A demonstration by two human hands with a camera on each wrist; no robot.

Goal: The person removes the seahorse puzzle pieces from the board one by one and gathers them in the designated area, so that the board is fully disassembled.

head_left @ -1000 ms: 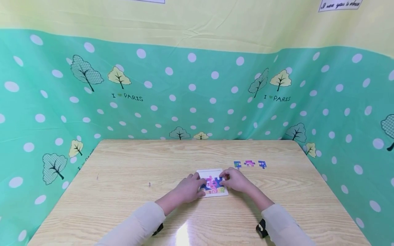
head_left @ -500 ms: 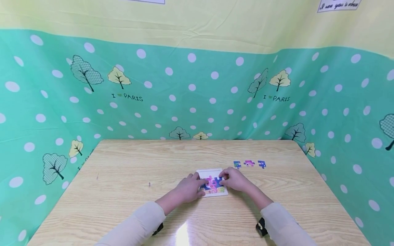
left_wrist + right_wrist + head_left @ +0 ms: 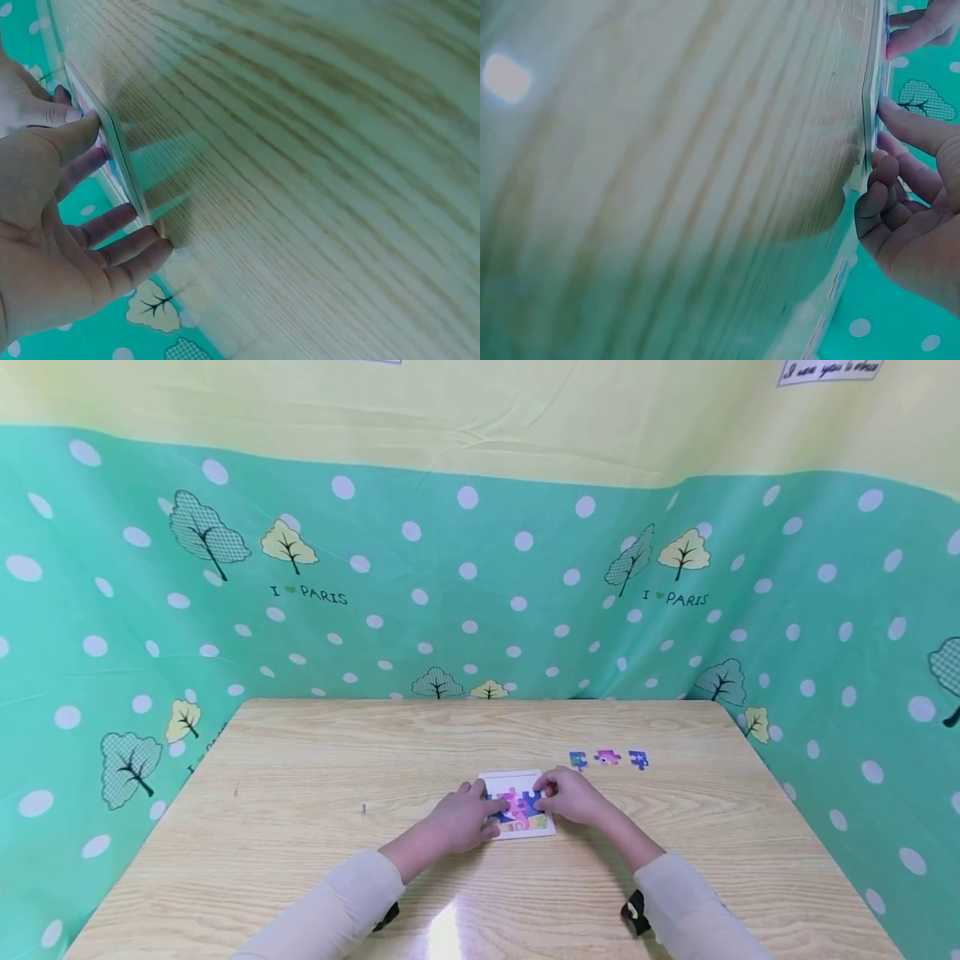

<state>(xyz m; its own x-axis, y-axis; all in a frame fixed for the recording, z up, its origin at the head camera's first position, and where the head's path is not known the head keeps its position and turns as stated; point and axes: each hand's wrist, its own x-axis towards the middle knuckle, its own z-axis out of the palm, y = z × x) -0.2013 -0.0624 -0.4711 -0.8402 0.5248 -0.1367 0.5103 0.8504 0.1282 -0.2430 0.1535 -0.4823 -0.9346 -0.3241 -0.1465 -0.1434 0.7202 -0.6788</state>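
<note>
A small white puzzle tray (image 3: 517, 773) lies on the table, partly filled with pieces showing a pink figure (image 3: 517, 814) on blue. My left hand (image 3: 462, 817) rests over the tray's left side; its index fingertip presses the pieces. In the left wrist view, the thumb touches the tray's near edge (image 3: 112, 135), and the other fingers of the left hand (image 3: 82, 225) extend along its side. At the tray's right side, my right hand (image 3: 573, 797) pinches a blue puzzle piece (image 3: 532, 800) with thumb and index finger. The right hand (image 3: 922, 195) has its remaining fingers curled beside the tray.
Behind the right hand lie three loose puzzle pieces: blue-green (image 3: 577, 760), pink (image 3: 607, 757) and blue (image 3: 638, 759). A tiny dark bit (image 3: 363, 809) sits left of the left hand. A patterned green curtain (image 3: 465, 585) borders the wooden table (image 3: 337, 743).
The left index finger has shifted slightly over the pieces. Both hands otherwise stay at the tray, and the loose pieces have not moved.
</note>
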